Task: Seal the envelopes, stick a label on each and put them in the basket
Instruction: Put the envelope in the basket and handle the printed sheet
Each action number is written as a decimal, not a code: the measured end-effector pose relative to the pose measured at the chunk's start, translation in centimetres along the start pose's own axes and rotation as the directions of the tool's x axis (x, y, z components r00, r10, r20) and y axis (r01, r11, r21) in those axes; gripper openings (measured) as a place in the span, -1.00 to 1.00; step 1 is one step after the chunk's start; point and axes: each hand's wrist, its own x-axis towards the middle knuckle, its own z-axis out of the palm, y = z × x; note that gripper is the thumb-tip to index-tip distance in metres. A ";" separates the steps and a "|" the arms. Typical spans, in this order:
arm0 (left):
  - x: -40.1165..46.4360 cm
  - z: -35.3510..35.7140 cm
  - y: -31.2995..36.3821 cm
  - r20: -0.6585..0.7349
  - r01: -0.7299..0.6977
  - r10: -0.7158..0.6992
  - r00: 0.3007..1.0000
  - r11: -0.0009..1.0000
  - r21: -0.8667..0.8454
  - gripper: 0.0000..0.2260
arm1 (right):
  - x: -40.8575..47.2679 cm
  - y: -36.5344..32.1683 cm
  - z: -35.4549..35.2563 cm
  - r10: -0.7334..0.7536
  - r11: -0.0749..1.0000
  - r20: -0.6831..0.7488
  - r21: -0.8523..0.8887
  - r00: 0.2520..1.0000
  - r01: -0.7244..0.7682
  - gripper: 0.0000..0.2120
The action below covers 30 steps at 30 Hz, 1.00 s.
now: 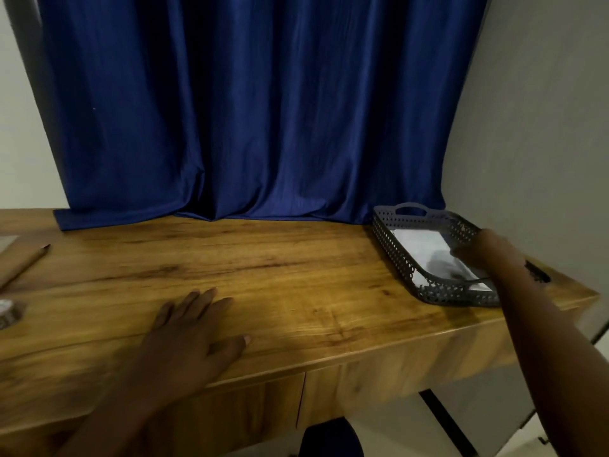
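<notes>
A dark grey perforated basket (393, 240) with a handle stands at the table's far right corner. A white envelope (420, 247) lies flat inside it. My right hand (476, 250) reaches over the basket's right rim and touches the envelope's right edge. The fingers are blurred and partly hidden, so the grip is unclear. My left hand (194, 328) rests flat on the wooden table (296, 275) near its front edge, fingers spread and holding nothing. A brown envelope (14, 265) lies at the far left, cut off by the frame.
A blue curtain (247, 110) hangs behind the table, its hem on the tabletop. A roll of tape (8, 311) sits at the left edge. A grey wall closes off the right side. A drawer front runs under the table's edge.
</notes>
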 end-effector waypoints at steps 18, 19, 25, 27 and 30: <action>-0.2 0.9 -0.8 -0.220 -0.037 -0.009 0.975 0.979 -0.202 -0.26 | -25.6 -20.1 11.0 -0.874 0.452 0.011 0.380 0.485 0.807 -0.66; -0.5 0.7 -0.9 -0.242 -0.057 -0.008 0.970 0.964 -0.259 -0.27 | -25.9 -20.6 11.5 -0.873 0.469 0.048 0.361 0.486 0.806 -0.62; -2.8 -1.7 -5.6 -0.429 -0.096 -0.101 0.897 0.905 -0.414 -0.44 | -25.7 -20.5 12.3 -0.865 0.500 0.201 0.266 0.460 0.824 -0.49; -3.8 -3.7 -9.3 -0.462 0.041 -0.182 0.868 0.953 -0.299 -0.50 | -25.8 -20.4 12.1 -0.868 0.494 0.209 0.270 0.450 0.827 -0.48; -5.3 -6.7 -14.8 -0.454 0.305 -0.337 0.825 0.941 -0.144 -0.53 | -25.9 -20.4 11.8 -0.872 0.486 0.216 0.276 0.439 0.829 -0.47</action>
